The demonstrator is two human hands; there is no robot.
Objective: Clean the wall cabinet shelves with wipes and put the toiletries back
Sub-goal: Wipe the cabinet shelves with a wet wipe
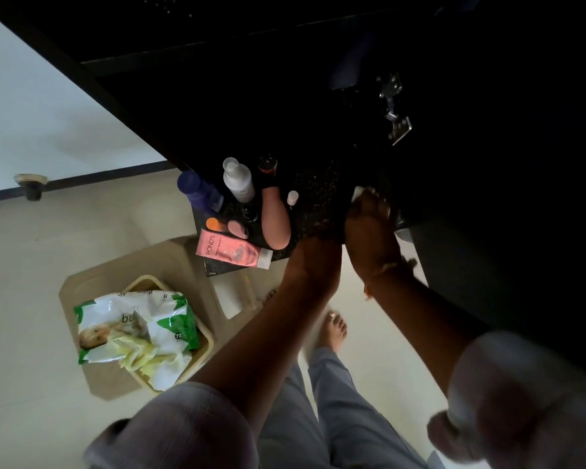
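My right hand [369,228] presses a white wipe [361,192] onto the dark speckled shelf [318,198]; only a corner of the wipe shows past my fingers. My left hand [313,252] rests at the shelf's front edge, its fingertips hidden in shadow. Toiletries crowd the shelf's left end: a blue bottle [198,192], a white bottle [239,179], a large pink bottle [276,220], a small white bottle [292,198] and a pink Pond's tube [232,252] overhanging the edge.
The dark cabinet interior fills the top right, with a metal hinge [394,108]. On the floor stands a beige stool [170,265] with a basket [203,346] holding a green-and-white wipes pack [129,324] and used wipes. My bare foot [334,330] is below.
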